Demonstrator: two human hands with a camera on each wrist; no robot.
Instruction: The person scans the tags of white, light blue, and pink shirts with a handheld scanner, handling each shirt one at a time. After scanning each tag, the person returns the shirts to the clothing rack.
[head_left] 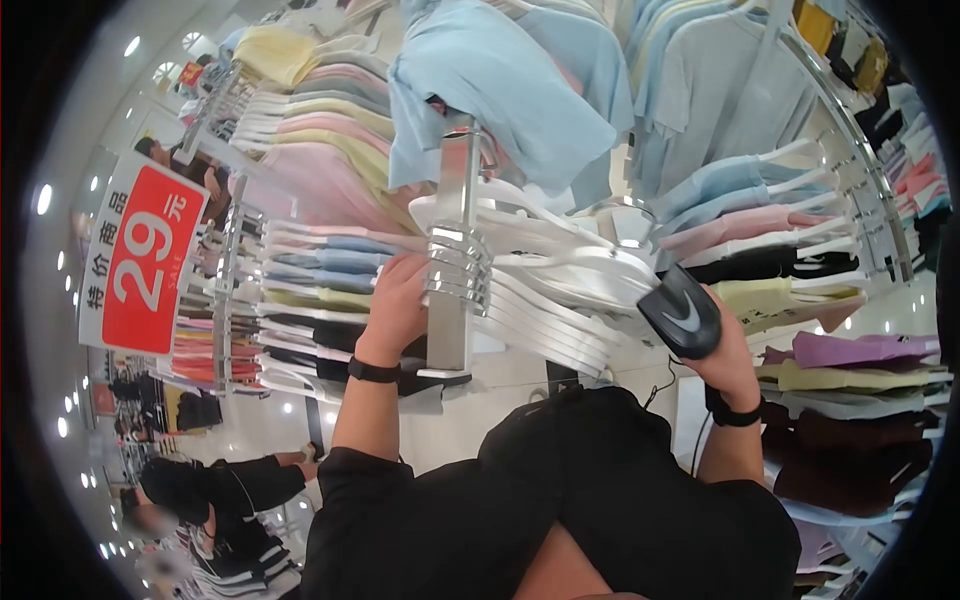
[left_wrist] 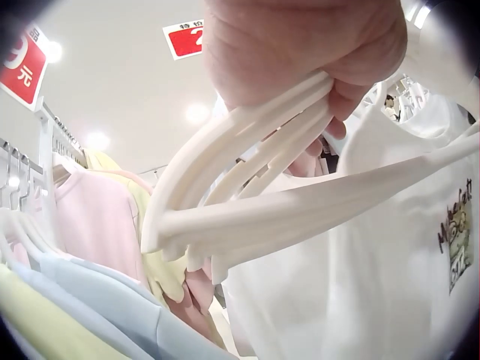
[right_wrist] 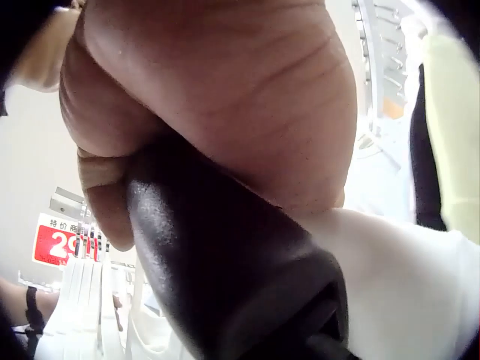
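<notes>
My left hand [head_left: 398, 305] is beside the chrome rail [head_left: 455, 170], where several hanger hooks are bunched. Up close in the left wrist view, its fingers curl round a stack of white plastic hangers [left_wrist: 247, 214]. My right hand [head_left: 728, 345] grips a black handheld device [head_left: 682, 318] with a pale curved mark on it. In the right wrist view, the dark body of this device points down and away from the palm, with a recess at its far end. White hangers [head_left: 560, 325] fan out between the two hands, and a white shirt [left_wrist: 375, 225] with a print hangs close by.
A light blue garment [head_left: 500, 85] drapes over the rail's far end. Racks of pastel clothes stand on both sides, with folded-looking garments [head_left: 850, 375] at right. A red and white price sign [head_left: 145, 255] stands at left. Another person [head_left: 220, 495] is at lower left.
</notes>
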